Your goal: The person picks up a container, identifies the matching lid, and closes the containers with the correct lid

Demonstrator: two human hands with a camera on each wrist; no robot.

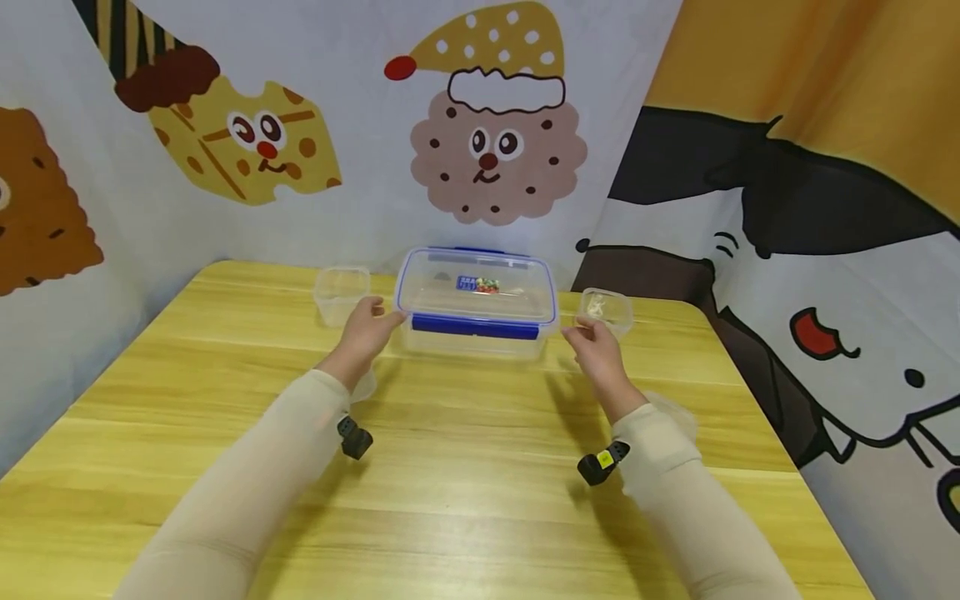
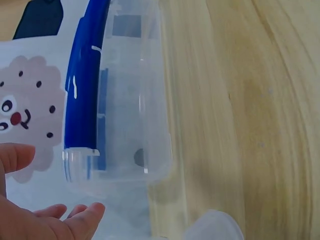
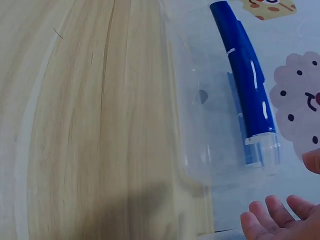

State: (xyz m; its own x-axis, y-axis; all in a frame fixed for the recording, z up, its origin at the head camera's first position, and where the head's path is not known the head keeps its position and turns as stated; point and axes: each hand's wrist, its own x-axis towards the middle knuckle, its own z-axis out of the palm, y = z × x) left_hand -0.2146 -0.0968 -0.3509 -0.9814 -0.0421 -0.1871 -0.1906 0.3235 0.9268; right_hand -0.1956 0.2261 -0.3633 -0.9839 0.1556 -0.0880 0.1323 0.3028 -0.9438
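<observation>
A large clear storage box (image 1: pixel 472 342) stands at the back of the table. Its clear lid (image 1: pixel 435 283) has a blue seal, and a long blue clip (image 1: pixel 474 327) runs along the front. My left hand (image 1: pixel 366 337) is at the box's left front corner, thumb and fingers spread apart. On the other side, my right hand (image 1: pixel 600 358) is beside the right front corner with its fingers loosely bent. In the wrist views a gap shows between the fingers of each hand and the box (image 2: pixel 132 120), and both hands hold nothing.
A small clear container (image 1: pixel 341 287) stands left of the box. Another small container (image 1: pixel 618 312), with pale pieces inside, is on the right. Clear lids lie near the left wrist (image 1: pixel 365 386) and beside the right sleeve (image 1: pixel 678 414). Printed cloth hangs behind the wooden table (image 1: pixel 450 483).
</observation>
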